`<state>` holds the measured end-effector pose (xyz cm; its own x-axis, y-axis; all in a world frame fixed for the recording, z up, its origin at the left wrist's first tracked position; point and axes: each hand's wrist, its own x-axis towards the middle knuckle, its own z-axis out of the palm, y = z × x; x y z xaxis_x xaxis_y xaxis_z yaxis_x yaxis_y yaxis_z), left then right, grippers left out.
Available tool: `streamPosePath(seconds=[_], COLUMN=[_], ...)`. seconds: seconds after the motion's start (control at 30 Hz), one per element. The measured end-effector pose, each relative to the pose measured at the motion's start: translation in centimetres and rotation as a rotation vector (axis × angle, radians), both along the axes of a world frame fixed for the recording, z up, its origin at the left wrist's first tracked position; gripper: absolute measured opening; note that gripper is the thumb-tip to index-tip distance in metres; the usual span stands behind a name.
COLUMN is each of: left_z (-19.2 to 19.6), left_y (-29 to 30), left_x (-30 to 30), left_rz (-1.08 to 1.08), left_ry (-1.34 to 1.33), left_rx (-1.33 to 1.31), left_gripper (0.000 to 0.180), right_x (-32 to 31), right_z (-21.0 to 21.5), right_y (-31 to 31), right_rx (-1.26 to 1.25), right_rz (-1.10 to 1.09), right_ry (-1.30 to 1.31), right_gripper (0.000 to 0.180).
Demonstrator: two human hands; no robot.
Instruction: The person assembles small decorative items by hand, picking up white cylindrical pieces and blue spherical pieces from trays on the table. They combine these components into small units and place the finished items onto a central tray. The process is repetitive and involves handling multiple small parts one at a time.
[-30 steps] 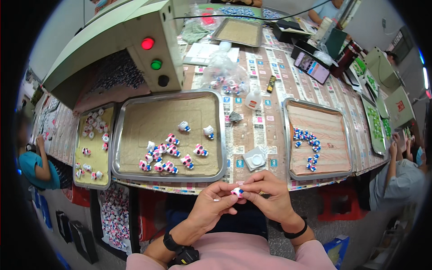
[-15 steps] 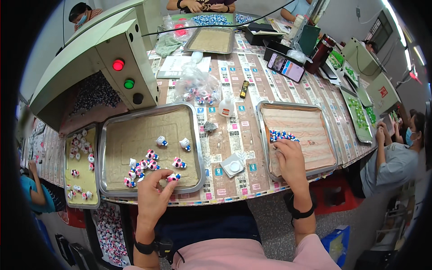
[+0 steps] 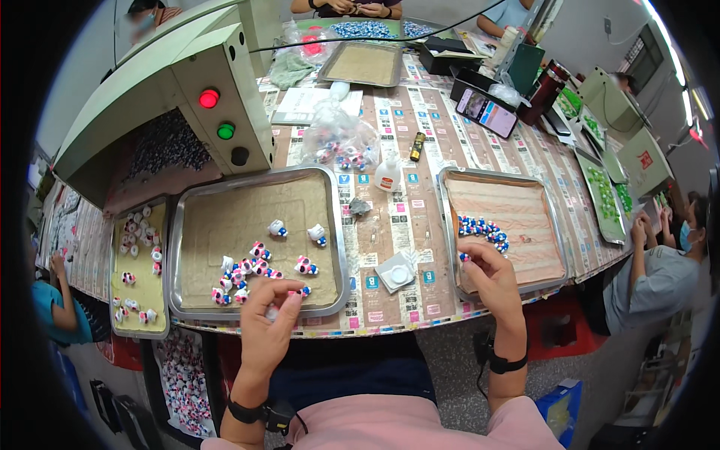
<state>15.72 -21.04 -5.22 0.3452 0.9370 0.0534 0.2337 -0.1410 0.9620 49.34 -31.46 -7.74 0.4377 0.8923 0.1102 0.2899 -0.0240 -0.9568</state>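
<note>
My left hand [image 3: 268, 319] is at the front edge of a metal tray [image 3: 225, 199] lined with beige cloth, pinching a small pink, white and blue figurine [image 3: 302, 291]. Several similar figurines [image 3: 240, 271] lie bunched in that tray, and a few stand apart, including a white and blue figurine [image 3: 317, 235]. Over the front of a second metal tray [image 3: 517, 196], my right hand [image 3: 493, 281] pinches a tiny blue piece [image 3: 464, 257] between thumb and fingertip. Just beyond its fingers, a cluster of small blue and white pieces [image 3: 480, 226] lies on the tray's pinkish cloth.
Between the trays are a white squeeze bottle [image 3: 388, 174], a grey lump [image 3: 359, 206] and a square pad with a round white dish [image 3: 397, 273]. A bag of figurines [image 3: 341, 142], a phone [image 3: 486, 112] and a machine [image 3: 161, 120] with lit buttons stand farther back. Co-workers sit around.
My right hand has drawn back slightly from the cluster, and a tiny blue piece now shows in its fingertips. My left hand keeps its figurine. The whole view has shifted a little.
</note>
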Motion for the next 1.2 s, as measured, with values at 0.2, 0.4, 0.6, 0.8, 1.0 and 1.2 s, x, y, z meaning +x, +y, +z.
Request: streamPosePath(seconds=[0.2, 0.4, 0.6, 0.8, 1.0, 1.2], left_z=[-1.6, -0.5, -1.3, -2.2, -2.3, -2.3], left_y=[-2.6, -3.6, -4.1, -4.5, -4.8, -5.1], left_x=[2.0, 3.0, 2.6, 2.6, 2.4, 2.6], left_rz=[-0.273, -0.335, -0.339, -0.324, -0.296, -0.309], left_ry=[-0.968, -0.832, -0.810, -0.790, -0.805, -0.760], left_rx=[-0.818, -1.008, -1.051, -1.020, -1.056, -1.043], left_gripper=[0.031, 0.024, 0.033, 0.039, 0.035, 0.034], right_x=[-2.4, -4.3, -5.3, -6.3, -7.5, -7.9], right_z=[1.1, 0.6, 0.6, 1.0, 0.7, 0.6], right_y=[-0.3, -0.3, 0.1, 1.0, 2.5, 3.6], right_rx=[-0.093, -0.133, -0.065, -0.081, 0.044, 0.068], right_rz=[0.114, 0.146, 0.193, 0.119, 0.105, 0.126], right_ry=[0.559, 0.660, 0.506, 0.236, -0.368, -0.617], right_gripper=[0.027, 0.022, 0.022, 0.017, 0.017, 0.014])
